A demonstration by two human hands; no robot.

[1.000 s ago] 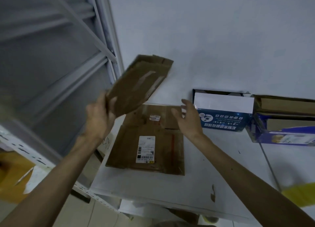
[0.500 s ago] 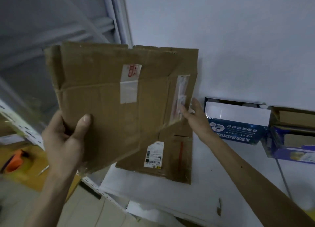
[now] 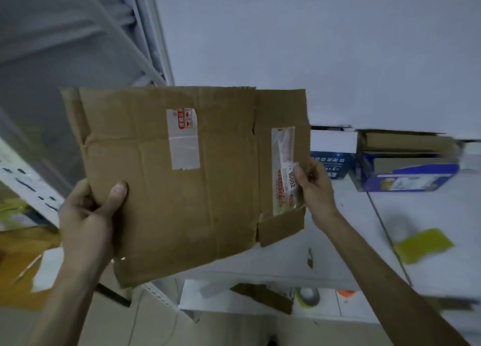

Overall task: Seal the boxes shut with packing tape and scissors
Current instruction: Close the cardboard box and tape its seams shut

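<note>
Head view.

- Flattened box [image 3: 182,176] is held up in the air at frame centre, with its broad face toward the camera. It sits in front of the tabletop's [image 3: 364,231] front edge.
- Left hand [image 3: 86,215] grips the box at its 8 o'clock edge. The thumb lies flat on the front face and the fingers wrap behind.
- Right hand [image 3: 316,187] pinches the box's 3 o'clock edge. The thumb is on a white label [image 3: 291,178] reading 16002, and the fingers are behind the panel.
- A clear tape strip [image 3: 183,140] with red print sits toward 12 o'clock on the face.
- A longer strip [image 3: 283,142], also red-printed, runs down the right panel under the label.
- The tabletop is white and fills 3 to 5 o'clock of the frame.
- A blue box [image 3: 331,161] stands against the wall at 3 o'clock, partly hidden by the flattened box.
- A second blue box [image 3: 411,175] stands just beside it, further toward 3 o'clock, with brown cardboard inside.
- A yellow item [image 3: 423,244] lies on the tabletop at 4 o'clock. It is too blurred to identify.
- A lower shelf at 6 o'clock holds a roll [image 3: 308,296], a cardboard scrap [image 3: 263,296] and an orange thing [image 3: 345,292], all blurred.
- A grey rack upright [image 3: 156,33] stands at 11 o'clock.
</note>
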